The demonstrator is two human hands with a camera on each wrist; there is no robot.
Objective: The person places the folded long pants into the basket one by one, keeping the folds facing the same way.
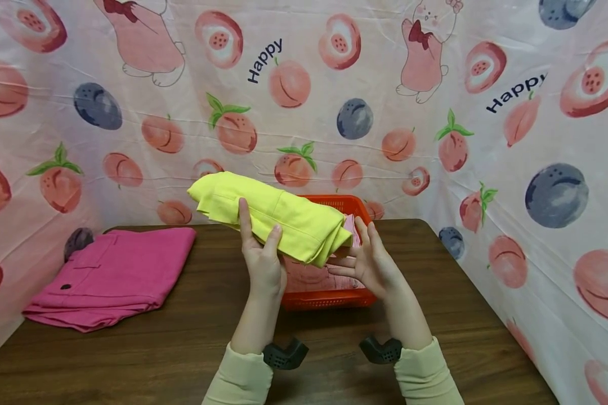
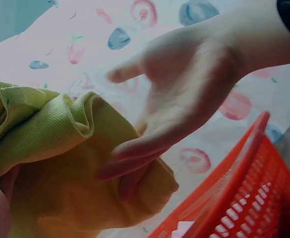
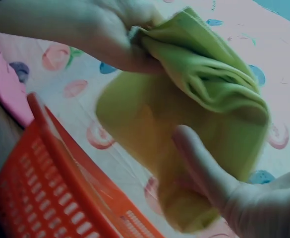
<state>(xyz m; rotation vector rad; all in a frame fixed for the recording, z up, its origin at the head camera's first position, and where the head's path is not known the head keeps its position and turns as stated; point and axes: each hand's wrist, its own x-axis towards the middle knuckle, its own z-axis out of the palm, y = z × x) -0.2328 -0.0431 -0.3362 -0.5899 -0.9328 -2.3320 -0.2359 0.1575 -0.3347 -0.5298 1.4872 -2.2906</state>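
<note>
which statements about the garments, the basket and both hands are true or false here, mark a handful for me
1. The left hand grips the folded yellow garment. True.
2. The red basket stands on the table. True.
3. The folded magenta garment lies to the right of the basket. False: it lies to the left of it.
4. The right hand is clenched in a fist. False: its fingers are extended.
5. The yellow garment is held off the table. True.

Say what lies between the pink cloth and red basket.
In the head view, bare tabletop shows there; the left hand and the yellow cloth it holds hide part.
</note>
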